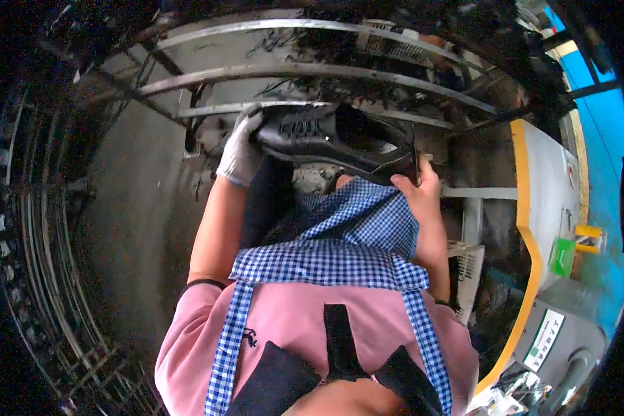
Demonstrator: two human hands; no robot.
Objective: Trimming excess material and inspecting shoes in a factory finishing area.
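The left hand [240,149], in a pale work glove, was closed around the toe of a black lace-up shoe [333,139], while the bare right hand [417,186] gripped its heel end, so the shoe hung level between the 2 hands, just above a blue-checked apron [340,243] and in front of the grey metal rails [291,69] of a rack. To handle it well, both grips probably needed to stay firm at the 2 ends, keeping the glossy upper free of smears and the sole clear of the rails. To the right stood a grey worktable with a yellow edge [523,229]; near it sat a small green box [561,255] and a yellow one [588,238]. Lower down, a white rectangular label [542,340] lay on a grey machine housing, beside a white slotted basket [468,267].
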